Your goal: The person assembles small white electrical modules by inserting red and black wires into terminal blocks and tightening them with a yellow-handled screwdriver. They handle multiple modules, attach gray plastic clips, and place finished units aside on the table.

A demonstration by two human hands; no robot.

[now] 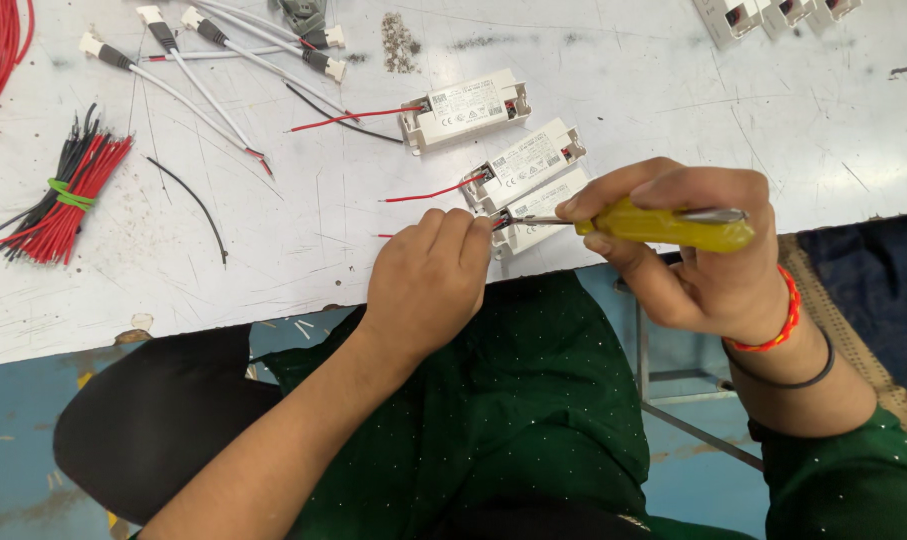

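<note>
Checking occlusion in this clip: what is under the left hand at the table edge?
The left hand covers one end of a white rectangular module and pinches at its terminal, where the yellow-handled screwdriver tip meets it. A red wire emerges beside the hand; the wire's joint is hidden.

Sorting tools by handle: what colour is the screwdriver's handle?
Translucent yellow; the screwdriver sits in the right hand, clearest in the head view.

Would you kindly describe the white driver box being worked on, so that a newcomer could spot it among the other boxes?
Start at the scratched white table and find the three small white driver boxes lying in a diagonal row near its front edge. The one meant is the nearest box, right at the edge. Unlike its neighbours, the left hand steadies it while the right hand presses a yellow-handled screwdriver into its end.
</note>
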